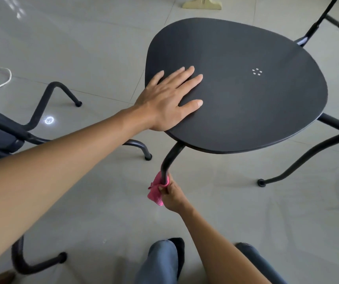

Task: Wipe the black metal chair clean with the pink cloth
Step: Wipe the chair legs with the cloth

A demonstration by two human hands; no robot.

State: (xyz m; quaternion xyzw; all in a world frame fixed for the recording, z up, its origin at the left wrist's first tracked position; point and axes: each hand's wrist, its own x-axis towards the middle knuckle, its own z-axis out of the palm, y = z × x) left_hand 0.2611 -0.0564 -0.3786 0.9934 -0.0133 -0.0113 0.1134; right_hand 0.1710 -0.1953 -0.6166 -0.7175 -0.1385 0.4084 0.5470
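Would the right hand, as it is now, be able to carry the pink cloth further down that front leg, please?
Probably yes: the right hand already wraps the pink cloth around the front leg, and nothing visible blocks the leg's lower part, which the hand hides.

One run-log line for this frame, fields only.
phase: wiping front leg | right hand: pink cloth wrapped round leg | left hand: flat on seat | seat top: bare

The left hand (170, 99) lies flat, palm down, fingers spread, arm stretched forward. The right hand (171, 194) reaches low, fingers pinched closed, arm extended.
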